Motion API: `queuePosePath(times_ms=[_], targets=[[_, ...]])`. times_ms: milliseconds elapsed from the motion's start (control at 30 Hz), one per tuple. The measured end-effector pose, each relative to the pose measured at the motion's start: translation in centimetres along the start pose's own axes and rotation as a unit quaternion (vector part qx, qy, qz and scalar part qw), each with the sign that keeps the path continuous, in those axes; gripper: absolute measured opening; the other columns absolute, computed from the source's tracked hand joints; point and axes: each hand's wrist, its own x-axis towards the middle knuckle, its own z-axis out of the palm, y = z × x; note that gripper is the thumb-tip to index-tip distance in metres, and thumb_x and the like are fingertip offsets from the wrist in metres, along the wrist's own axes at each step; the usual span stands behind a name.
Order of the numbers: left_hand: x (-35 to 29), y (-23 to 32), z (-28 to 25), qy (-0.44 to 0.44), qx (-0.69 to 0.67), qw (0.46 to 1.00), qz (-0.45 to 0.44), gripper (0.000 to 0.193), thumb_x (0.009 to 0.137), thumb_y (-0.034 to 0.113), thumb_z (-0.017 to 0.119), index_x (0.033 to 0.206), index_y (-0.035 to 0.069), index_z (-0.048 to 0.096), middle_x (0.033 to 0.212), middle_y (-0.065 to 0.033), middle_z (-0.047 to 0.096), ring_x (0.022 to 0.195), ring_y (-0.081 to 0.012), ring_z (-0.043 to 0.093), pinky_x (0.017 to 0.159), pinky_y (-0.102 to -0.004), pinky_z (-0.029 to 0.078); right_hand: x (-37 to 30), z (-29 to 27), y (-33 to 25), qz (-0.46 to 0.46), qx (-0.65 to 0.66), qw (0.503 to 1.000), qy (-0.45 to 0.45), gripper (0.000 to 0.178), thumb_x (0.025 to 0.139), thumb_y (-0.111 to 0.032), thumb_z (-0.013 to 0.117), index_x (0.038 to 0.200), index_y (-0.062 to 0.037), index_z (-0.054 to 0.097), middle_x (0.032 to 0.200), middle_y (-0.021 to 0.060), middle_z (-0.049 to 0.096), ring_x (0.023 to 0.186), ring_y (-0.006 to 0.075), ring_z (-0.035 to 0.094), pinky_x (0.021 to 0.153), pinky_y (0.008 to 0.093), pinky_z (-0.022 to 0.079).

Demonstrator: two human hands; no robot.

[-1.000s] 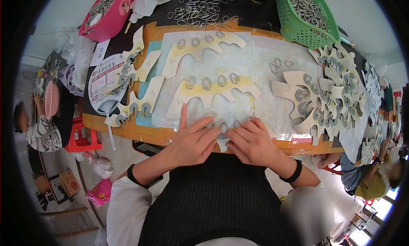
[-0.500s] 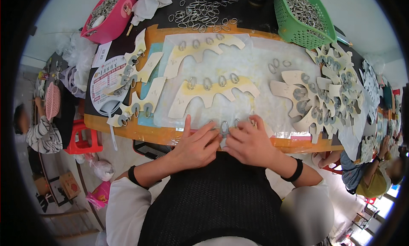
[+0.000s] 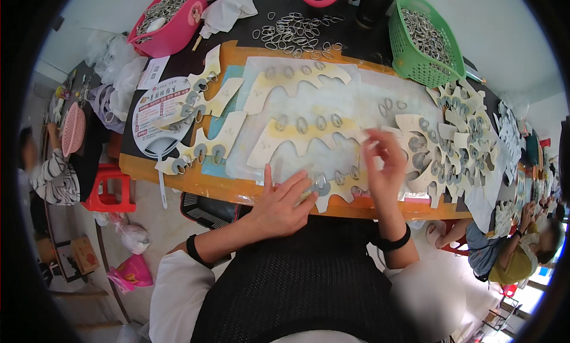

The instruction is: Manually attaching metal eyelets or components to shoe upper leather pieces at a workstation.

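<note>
A cream scalloped leather-like piece (image 3: 339, 191) lies near the front table edge, with oval metal rings along it and a grey rounded patch (image 3: 321, 189) folded round one ring. My left hand (image 3: 284, 207) rests beside its left end, fingers spread and fingertips close to the patch. Raised over the right end, my right hand (image 3: 389, 165) has loosely bent fingers, somewhat blurred, with nothing visible in them. Just beyond lies another scalloped piece (image 3: 285, 141), yellowish along its top, with several rings set on it. A similar ringed piece (image 3: 261, 94) lies farther back.
Finished-looking pieces with grey patches (image 3: 469, 135) heap up at the right. A green basket (image 3: 424, 67) and a pink basket (image 3: 178, 37) hold rings; loose rings (image 3: 297, 31) lie between them. A round fan (image 3: 155, 120) is at left. Other people sit at both sides.
My right hand has lifted off the near piece and moved right. My left hand has opened out beside it, uncovering the patch and rings. The view has shifted slightly.
</note>
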Motion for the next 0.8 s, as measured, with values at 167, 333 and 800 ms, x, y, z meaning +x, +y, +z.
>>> queuePosePath(times_ms=[167,333,800], targets=[[-0.3,-0.2,0.6,0.051,0.125,0.990,0.033,0.039,0.070,0.028,0.071,0.108,0.023,0.070,0.132,-0.0088,0.048,0.131,-0.0305,0.037,0.107,-0.0732,0.000,-1.3,1.7,0.7,-0.226,-0.158,0.914,-0.298,0.030,0.070,-0.007,0.075,0.098,-0.0055,0.065,0.106,0.0087,0.058,0.100,0.0330,0.052,0.083,0.0412,0.046],[-1.0,-1.0,1.0,0.114,0.182,0.975,0.050,0.043,0.073,0.032,0.069,0.115,0.027,0.067,0.137,-0.0051,0.042,0.137,-0.0289,0.029,0.108,-0.0718,-0.006,-1.2,1.8,0.6,-0.183,-0.126,0.905,-0.362,0.032,0.072,-0.005,0.072,0.102,-0.0063,0.060,0.096,0.0093,0.059,0.081,0.0281,0.057,0.074,0.0350,0.048],[4.2,-1.2,-2.3,0.117,-0.424,0.854,-0.278,0.033,0.083,0.012,0.072,0.110,-0.004,0.062,0.092,-0.0086,0.066,0.085,-0.0142,0.062,0.075,-0.0294,0.050,1.1,1.8,-1.9,0.128,0.312,0.921,-0.197,0.061,0.083,0.008,0.064,0.137,-0.0088,0.042,0.079,-0.0047,0.054,0.073,0.0014,0.050,0.067,0.0171,0.040]])
